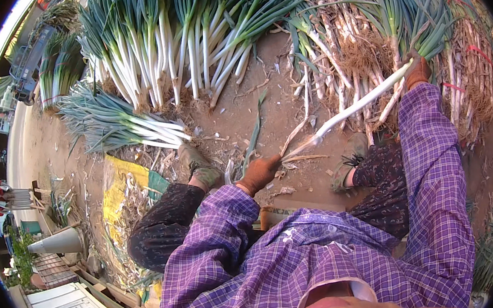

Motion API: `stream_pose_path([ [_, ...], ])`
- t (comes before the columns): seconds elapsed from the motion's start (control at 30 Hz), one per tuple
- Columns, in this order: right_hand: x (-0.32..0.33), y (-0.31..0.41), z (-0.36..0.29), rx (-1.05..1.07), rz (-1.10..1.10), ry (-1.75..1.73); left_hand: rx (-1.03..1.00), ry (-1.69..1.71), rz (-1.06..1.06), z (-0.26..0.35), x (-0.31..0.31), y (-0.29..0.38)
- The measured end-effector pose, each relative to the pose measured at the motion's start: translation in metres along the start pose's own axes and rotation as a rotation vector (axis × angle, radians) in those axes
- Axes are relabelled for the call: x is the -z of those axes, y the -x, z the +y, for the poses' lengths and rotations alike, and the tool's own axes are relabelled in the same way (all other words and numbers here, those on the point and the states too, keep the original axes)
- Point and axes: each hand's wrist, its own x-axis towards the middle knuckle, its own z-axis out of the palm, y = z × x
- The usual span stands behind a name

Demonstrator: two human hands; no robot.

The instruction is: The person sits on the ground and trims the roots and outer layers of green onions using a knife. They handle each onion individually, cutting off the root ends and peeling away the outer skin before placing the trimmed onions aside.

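Slanting across the ground before me is a long green onion (362,99), its white stalk bare and its root end low. My right hand (419,72), in an orange-brown work glove, grips it where white turns to green. At the root end, my gloved left hand (261,174) is closed on dry, pale outer leaves (295,136) that trail beside the roots. Whether it also holds the roots themselves is hard to tell. Near my right hand lies a heap of unpeeled green onions (353,52) with brown skins and tangled roots.
White-stalked green onions (157,59) lie in a row at the far side. A smaller pile (135,125) is by my left shoe (200,168). Peelings cover a yellow sack (119,190). Red-tied bundles (472,71) stand right. A traffic cone (59,242) lies at left.
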Motion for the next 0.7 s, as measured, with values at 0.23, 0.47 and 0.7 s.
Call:
stream_pose_path([
  [0.23,0.045,-0.071,-0.102,0.132,-0.332,-0.218,0.401,-0.352,-0.324,-0.043,0.014,0.03],
  [0.47,-0.041,0.13,-0.031,0.134,-0.558,-0.065,-0.06,0.59,0.116,0.111,0.044,-0.109],
  [0.7,-0.102,0.196,-0.045,0.022,-0.954,-0.163,0.26,1.141,0.147,0.137,0.058,-0.106],
])
